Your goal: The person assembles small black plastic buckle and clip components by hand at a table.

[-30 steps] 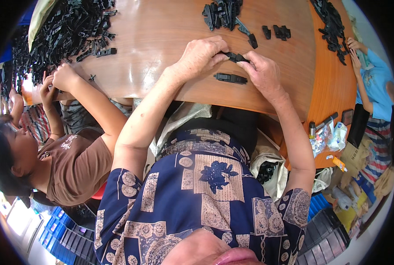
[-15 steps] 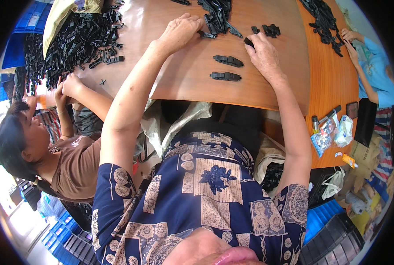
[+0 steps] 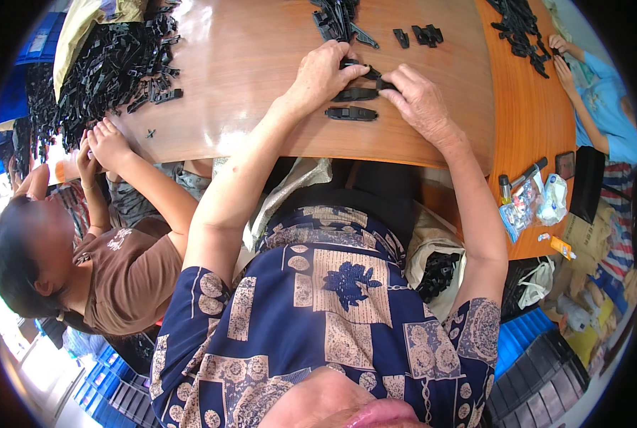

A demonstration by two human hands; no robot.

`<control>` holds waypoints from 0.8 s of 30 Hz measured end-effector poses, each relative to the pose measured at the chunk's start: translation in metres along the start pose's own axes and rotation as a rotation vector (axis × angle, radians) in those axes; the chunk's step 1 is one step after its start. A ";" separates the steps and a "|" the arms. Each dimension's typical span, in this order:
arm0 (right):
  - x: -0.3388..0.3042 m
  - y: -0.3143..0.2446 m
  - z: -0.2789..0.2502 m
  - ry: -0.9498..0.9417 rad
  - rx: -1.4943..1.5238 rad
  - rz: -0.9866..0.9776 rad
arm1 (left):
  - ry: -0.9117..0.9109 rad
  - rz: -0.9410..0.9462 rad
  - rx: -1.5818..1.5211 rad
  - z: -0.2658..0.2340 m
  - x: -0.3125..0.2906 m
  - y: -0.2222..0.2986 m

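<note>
Above the table (image 3: pixel 247 85), my left hand (image 3: pixel 318 77) pinches a long black plastic part (image 3: pixel 355 69). Close by on its right, my right hand (image 3: pixel 420 103) grips a small black plastic piece (image 3: pixel 386 84) between thumb and fingers. The two parts meet or nearly meet; the fingers partly cover them. Just nearer me lie a black elongated part (image 3: pixel 356 94) and, below it, a similar part (image 3: pixel 352 113), side by side. Beyond my left hand is a heap of black plastic parts (image 3: pixel 334 20). A small black piece (image 3: pixel 401 38) and a blocky black part (image 3: pixel 427 34) lie farther right.
At the left, a large pile of black parts (image 3: pixel 111 71) spills from a pale sack (image 3: pixel 83 32), next to a co-worker's hands (image 3: pixel 104 143). Another co-worker's hands (image 3: pixel 562 63) are by a black heap (image 3: pixel 520 32) at right. Plastic packets (image 3: pixel 525 203) lie on the right table.
My left hand has come away from the heap, nearer and to the right, bringing a long part. My right hand has moved nearer with its small piece. The hands are now close together.
</note>
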State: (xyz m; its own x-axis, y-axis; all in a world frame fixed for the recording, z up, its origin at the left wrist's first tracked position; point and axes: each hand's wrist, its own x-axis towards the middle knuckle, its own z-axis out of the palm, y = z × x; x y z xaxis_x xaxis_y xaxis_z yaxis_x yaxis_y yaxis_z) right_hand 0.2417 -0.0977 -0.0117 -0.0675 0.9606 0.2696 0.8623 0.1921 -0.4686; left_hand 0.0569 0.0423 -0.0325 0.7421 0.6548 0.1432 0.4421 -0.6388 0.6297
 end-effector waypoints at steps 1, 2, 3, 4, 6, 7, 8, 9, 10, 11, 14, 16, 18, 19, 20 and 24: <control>-0.003 -0.004 -0.001 -0.004 0.001 0.003 | -0.003 -0.003 -0.003 -0.002 -0.005 -0.001; -0.005 -0.007 -0.001 -0.033 0.006 -0.005 | -0.006 0.026 0.035 -0.003 -0.012 0.000; -0.006 -0.009 -0.001 -0.062 0.013 -0.013 | -0.008 0.054 0.074 -0.006 -0.018 0.002; -0.005 -0.008 -0.002 -0.068 0.015 -0.011 | -0.011 0.048 0.070 -0.010 -0.021 0.003; 0.001 -0.004 -0.006 0.034 0.140 0.087 | 0.088 0.096 -0.025 -0.017 -0.024 0.005; 0.005 -0.002 -0.008 0.025 0.141 0.087 | 0.088 0.089 -0.030 -0.018 -0.025 -0.001; 0.010 -0.001 -0.012 0.007 0.075 0.088 | 0.041 0.074 -0.022 -0.018 -0.025 -0.009; 0.014 0.000 -0.014 -0.011 0.010 0.088 | -0.007 0.061 -0.013 -0.019 -0.025 -0.012; 0.018 -0.001 -0.016 -0.019 0.010 0.089 | -0.008 0.055 -0.019 -0.018 -0.025 -0.014; 0.022 -0.003 -0.017 -0.051 -0.028 0.033 | -0.007 0.092 0.000 -0.018 -0.026 -0.015; 0.026 -0.004 -0.015 -0.118 -0.076 -0.048 | -0.006 0.132 -0.012 -0.021 -0.027 -0.014; 0.028 -0.004 -0.014 -0.152 -0.085 -0.074 | -0.003 0.133 -0.041 -0.022 -0.027 -0.014; 0.031 -0.007 -0.015 -0.233 -0.118 -0.022 | -0.010 0.159 -0.077 -0.023 -0.027 -0.014; 0.033 -0.008 -0.016 -0.240 -0.116 -0.024 | -0.009 0.152 -0.080 -0.022 -0.027 -0.014; 0.034 -0.009 -0.016 -0.250 -0.091 -0.019 | -0.006 0.161 -0.102 -0.022 -0.028 -0.015; 0.038 -0.020 0.000 -0.237 -0.054 0.024 | -0.001 0.177 -0.141 -0.021 -0.028 -0.015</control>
State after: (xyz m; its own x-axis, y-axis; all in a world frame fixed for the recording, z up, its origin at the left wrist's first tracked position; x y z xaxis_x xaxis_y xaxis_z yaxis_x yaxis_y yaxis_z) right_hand 0.2221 -0.0650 0.0076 -0.1571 0.9863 0.0507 0.8904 0.1637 -0.4246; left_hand 0.0190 0.0414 -0.0299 0.8026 0.5368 0.2601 0.2302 -0.6810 0.6952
